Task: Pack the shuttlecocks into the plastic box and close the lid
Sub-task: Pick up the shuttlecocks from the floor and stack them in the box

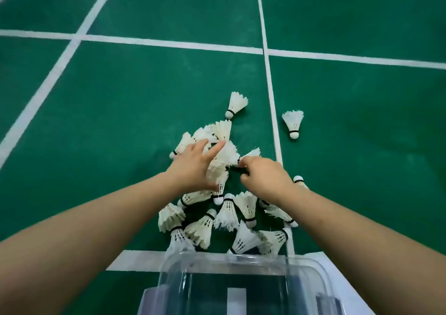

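A pile of white feather shuttlecocks [224, 215] lies on the green court floor in front of me. My left hand [193, 167] reaches into the far part of the pile with fingers spread around a cluster of shuttlecocks [220, 162]. My right hand [263, 177] is curled, its fingertips pinching a shuttlecock [252, 153] near the base. The clear plastic box [241, 264] stands open at the bottom of the view, just below the pile. It looks empty. No lid is clearly visible.
Two stray shuttlecocks lie apart from the pile: one [236, 103] beyond it and one [293, 123] right of the white court line [271, 92]. Another [299, 180] peeks out behind my right wrist. Green floor stretches all around.
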A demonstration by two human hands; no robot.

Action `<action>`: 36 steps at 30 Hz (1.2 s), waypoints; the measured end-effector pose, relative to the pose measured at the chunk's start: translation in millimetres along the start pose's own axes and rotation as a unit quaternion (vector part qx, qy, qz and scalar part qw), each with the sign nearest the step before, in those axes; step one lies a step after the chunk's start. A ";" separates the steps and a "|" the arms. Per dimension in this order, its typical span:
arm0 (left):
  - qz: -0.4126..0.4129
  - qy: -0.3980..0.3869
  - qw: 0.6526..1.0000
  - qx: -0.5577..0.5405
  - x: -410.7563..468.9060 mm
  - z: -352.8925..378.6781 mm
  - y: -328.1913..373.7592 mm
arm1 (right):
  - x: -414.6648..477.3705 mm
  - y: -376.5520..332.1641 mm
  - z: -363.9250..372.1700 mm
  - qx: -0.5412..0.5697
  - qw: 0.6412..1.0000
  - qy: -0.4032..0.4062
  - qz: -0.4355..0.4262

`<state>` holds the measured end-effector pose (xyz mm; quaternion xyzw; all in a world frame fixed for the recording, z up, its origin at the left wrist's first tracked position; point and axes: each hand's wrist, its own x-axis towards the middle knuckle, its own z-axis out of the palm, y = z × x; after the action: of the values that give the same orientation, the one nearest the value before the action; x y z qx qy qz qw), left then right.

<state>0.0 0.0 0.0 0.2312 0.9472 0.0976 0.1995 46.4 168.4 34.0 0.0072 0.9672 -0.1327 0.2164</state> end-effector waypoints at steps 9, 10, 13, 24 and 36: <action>0.018 -0.041 0.999 -0.010 33.4 17.6 -13.4 | 21.9 5.0 20.0 0.026 1.000 0.017 0.001; 0.019 -0.032 0.999 0.005 34.4 17.9 -12.6 | 23.7 4.4 21.1 0.032 0.999 0.023 0.006; 0.013 -0.034 0.999 0.027 38.0 18.1 -15.1 | 31.8 1.3 22.0 0.065 0.995 0.072 0.030; 0.045 -0.179 0.983 0.006 41.4 12.4 -36.9 | 44.6 7.8 34.8 0.052 0.996 0.073 0.020; 0.031 -0.092 0.990 -0.099 9.8 -1.9 -34.1 | 19.6 1.6 27.6 0.133 0.983 0.128 -0.003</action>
<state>-22.3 -25.3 -11.0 0.2479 0.9028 0.1753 0.3045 40.3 162.0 1.3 0.0495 0.9608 -0.2586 0.0873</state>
